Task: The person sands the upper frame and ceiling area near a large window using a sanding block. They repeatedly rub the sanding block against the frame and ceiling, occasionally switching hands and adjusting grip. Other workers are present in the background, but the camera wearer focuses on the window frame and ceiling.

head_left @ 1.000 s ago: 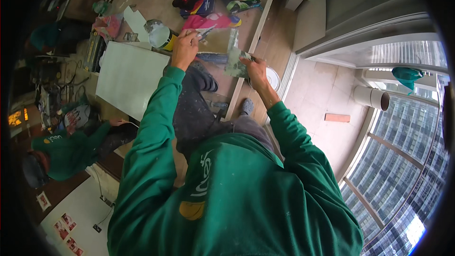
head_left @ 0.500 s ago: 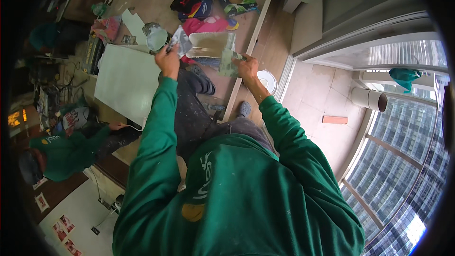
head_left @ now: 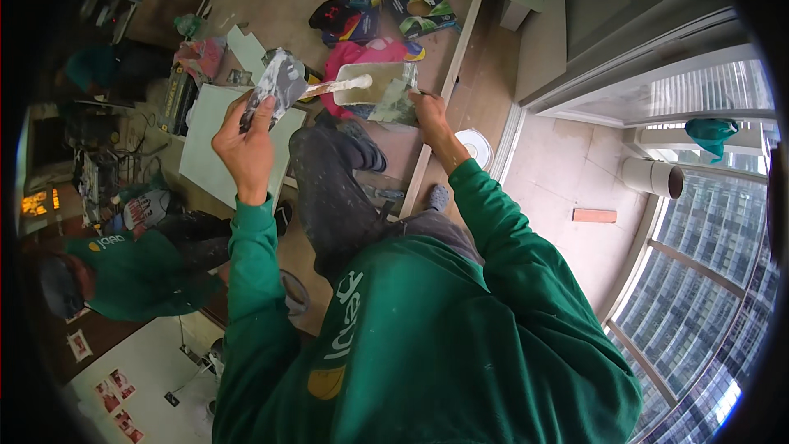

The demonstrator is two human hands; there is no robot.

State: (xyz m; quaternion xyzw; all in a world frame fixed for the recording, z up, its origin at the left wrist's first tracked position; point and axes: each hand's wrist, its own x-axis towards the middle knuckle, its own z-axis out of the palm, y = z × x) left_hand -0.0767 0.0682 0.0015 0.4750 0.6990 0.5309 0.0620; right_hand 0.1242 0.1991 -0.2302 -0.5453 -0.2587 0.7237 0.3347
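Note:
My left hand (head_left: 246,144) is closed round a putty knife; its wide grey blade (head_left: 282,82), smeared white, points up and away. In my right hand (head_left: 434,119) is a second putty knife with a pale, smeared blade (head_left: 394,103), at the right end of a rectangular white tub (head_left: 352,97). A stick (head_left: 329,87) with a lump of white paste on its tip lies across the tub's left rim, its other end hidden behind the left blade. White paste coats the tub's inside. Both hands are apart from each other.
A pale flat board (head_left: 218,148) lies to the left. A pink cloth (head_left: 357,51) and bags (head_left: 423,13) are beyond the tub. A round white lid (head_left: 474,148) sits at the right. Another person in a green top (head_left: 148,271) is at the far left.
My left hand with its putty knife has moved left and nearer to me, away from the tub. The paste-tipped stick now shows over the tub. The right hand has barely moved.

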